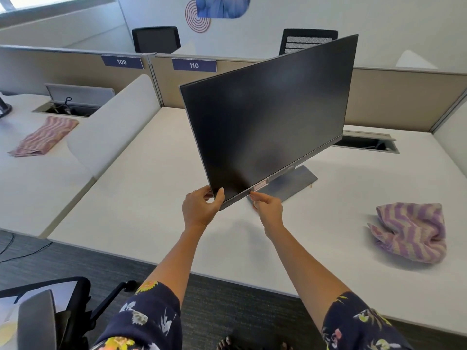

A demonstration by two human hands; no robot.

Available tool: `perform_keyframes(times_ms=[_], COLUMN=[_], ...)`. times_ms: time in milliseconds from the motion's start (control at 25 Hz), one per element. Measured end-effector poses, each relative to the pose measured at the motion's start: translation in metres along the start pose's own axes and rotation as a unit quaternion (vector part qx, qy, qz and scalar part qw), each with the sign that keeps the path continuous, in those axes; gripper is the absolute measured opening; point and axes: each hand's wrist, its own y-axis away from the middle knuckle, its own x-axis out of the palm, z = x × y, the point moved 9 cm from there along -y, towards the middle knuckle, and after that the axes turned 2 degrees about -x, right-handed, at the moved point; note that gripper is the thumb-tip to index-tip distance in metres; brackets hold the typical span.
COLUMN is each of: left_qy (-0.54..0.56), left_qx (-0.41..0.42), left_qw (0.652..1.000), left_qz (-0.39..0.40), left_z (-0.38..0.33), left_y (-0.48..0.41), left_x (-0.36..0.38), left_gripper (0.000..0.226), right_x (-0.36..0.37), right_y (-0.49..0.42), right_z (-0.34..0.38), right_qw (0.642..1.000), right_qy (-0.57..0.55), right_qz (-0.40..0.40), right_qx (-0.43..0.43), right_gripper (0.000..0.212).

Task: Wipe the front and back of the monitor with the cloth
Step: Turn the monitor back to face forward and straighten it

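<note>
A black monitor (pixel 267 114) stands on its grey base (pixel 295 183) on the white desk (pixel 141 198), turned at an angle with its dark screen facing me. My left hand (pixel 201 207) grips the screen's lower left corner, thumb on the front. My right hand (pixel 267 210) holds the bottom bezel just to the right, fingers under the edge. A crumpled purple and beige striped cloth (pixel 410 232) lies on the desk to the right, apart from both hands.
A second striped cloth (pixel 44 136) lies folded on the neighbouring desk at left. Beige partitions (pixel 394 102) run behind the desks, with open cable trays (pixel 366 142). Office chairs stand behind the partitions, and another chair (pixel 50 314) is at lower left.
</note>
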Motion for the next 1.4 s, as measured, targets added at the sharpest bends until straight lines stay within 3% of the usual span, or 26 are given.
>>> perform_keyframes(times_ms=[120, 360, 480, 640, 840, 1040, 1200, 1400], left_qy=[0.015, 0.076, 0.038, -0.099, -0.26, -0.306, -0.334, -0.314], left_qx=[-0.029, -0.103, -0.143, -0.189, -0.073, -0.014, -0.007, 0.012], left_qw=[0.999, 0.991, 0.987, 0.964, 0.94, 0.925, 0.922, 0.924], left_qz=[-0.026, -0.038, 0.058, 0.157, 0.208, 0.227, 0.196, 0.216], left_z=[0.013, 0.039, 0.053, 0.065, 0.029, -0.008, -0.017, -0.029], left_y=[-0.002, 0.014, 0.028, 0.046, 0.047, 0.041, 0.031, 0.012], left_x=[-0.009, 0.002, 0.037, 0.079, 0.126, 0.176, 0.193, 0.219], left_gripper=[0.036, 0.056, 0.073, 0.085, 0.079, 0.082, 0.083, 0.079], right_x=[0.009, -0.009, -0.034, -0.069, -0.095, -0.104, -0.105, -0.1], right_y=[-0.002, -0.012, -0.022, -0.043, -0.074, -0.102, -0.121, -0.143], right_z=[0.002, -0.012, -0.021, -0.02, -0.01, -0.011, -0.013, -0.017], right_qw=[0.999, 0.999, 0.999, 0.999, 0.99, 0.962, 0.906, 0.846], right_qy=[0.026, 0.022, 0.021, 0.037, 0.143, 0.255, 0.388, 0.48], right_qz=[0.022, -0.005, -0.02, -0.023, 0.012, 0.073, 0.117, 0.144], right_qx=[-0.007, 0.023, 0.031, 0.028, -0.008, -0.066, -0.119, -0.184], right_gripper=[0.028, 0.027, 0.025, 0.024, 0.031, 0.034, 0.038, 0.042])
